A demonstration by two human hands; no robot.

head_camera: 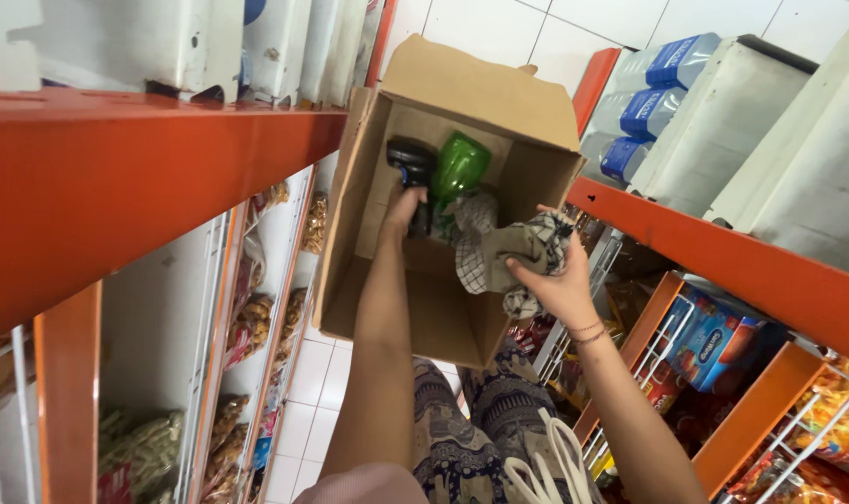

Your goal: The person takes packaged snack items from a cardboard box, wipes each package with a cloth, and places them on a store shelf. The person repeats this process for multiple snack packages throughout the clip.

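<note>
An open cardboard box stands on the floor between two shelf racks. Inside it lie a green plastic bottle and a black handheld device. My left hand reaches into the box and grips the lower end of the black device. My right hand holds a checked grey-and-white cloth over the box's right edge. The cloth hangs partly inside the box beside the bottle.
Orange-and-white shelf racks rise close on both sides. Snack bags fill the left rack, blue-capped clear packs and colourful packets the right. White tiled floor runs between. My patterned trousers are below.
</note>
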